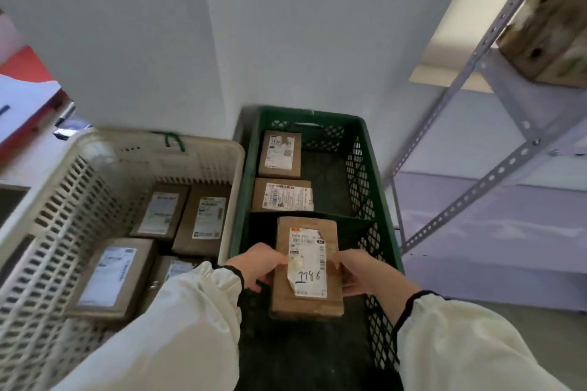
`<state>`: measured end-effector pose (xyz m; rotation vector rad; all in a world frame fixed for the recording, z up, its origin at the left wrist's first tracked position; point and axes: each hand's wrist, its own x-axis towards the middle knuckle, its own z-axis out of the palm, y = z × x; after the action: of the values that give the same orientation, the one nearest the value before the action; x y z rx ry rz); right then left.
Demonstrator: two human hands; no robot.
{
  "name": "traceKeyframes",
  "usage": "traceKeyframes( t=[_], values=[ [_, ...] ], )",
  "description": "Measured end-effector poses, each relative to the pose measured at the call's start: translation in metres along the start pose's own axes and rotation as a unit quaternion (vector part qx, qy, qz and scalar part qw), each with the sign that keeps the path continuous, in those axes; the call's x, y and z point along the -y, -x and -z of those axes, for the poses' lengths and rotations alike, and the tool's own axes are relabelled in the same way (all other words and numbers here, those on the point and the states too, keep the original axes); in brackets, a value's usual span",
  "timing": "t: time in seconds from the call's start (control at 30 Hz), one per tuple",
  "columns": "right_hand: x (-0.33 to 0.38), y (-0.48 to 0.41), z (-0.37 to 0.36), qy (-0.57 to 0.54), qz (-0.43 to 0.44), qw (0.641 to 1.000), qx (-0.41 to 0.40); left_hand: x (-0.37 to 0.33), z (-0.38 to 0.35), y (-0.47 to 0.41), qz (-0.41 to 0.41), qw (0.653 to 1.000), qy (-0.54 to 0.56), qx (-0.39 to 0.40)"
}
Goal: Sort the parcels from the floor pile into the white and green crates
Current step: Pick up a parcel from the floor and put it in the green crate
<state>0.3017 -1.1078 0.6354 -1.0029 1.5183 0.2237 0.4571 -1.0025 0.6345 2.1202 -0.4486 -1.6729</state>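
Head view: fingers (275,259) of the left hand (257,267) and right hand (365,273) grip the long edges of a brown parcel (286,298) over the near compartment of the green crate (359,174). Its peeling white label (309,263) bears a handwritten "7786", underlined in blue. Beyond the divider lie two labelled cartons (279,154), and the white crate (79,187) just beside on the left holds four boxes (109,276), their print too blurred to read.

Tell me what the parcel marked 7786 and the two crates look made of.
Parcel marked 7786: brown cardboard, matte, with creased edges; its label looks like paper, one corner peeling. Green crate: probably moulded plastic, lattice walls, slight sheen. White crate: likely plastic too, slotted walls, off-white.
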Motion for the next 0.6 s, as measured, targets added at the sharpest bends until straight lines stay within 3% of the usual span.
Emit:
traceKeyframes(
  t=[0.2,0.37,0.6],
  values=[
    [-0.007,-0.025,-0.018,0.018,0.003,0.999,0.031,0.012,-0.002,-0.032,0.030,0.998,-0.040,-0.045],
    [-0.014,-0.033,-0.017,0.028,0.022,0.998,0.043,0.019,-0.008,-0.059,0.019,0.989,-0.101,-0.106],
    [-0.019,-0.032,-0.015,0.023,0.035,0.998,0.045,0.007,-0.006,-0.045,-0.005,0.968,-0.214,-0.133]
  ],
)
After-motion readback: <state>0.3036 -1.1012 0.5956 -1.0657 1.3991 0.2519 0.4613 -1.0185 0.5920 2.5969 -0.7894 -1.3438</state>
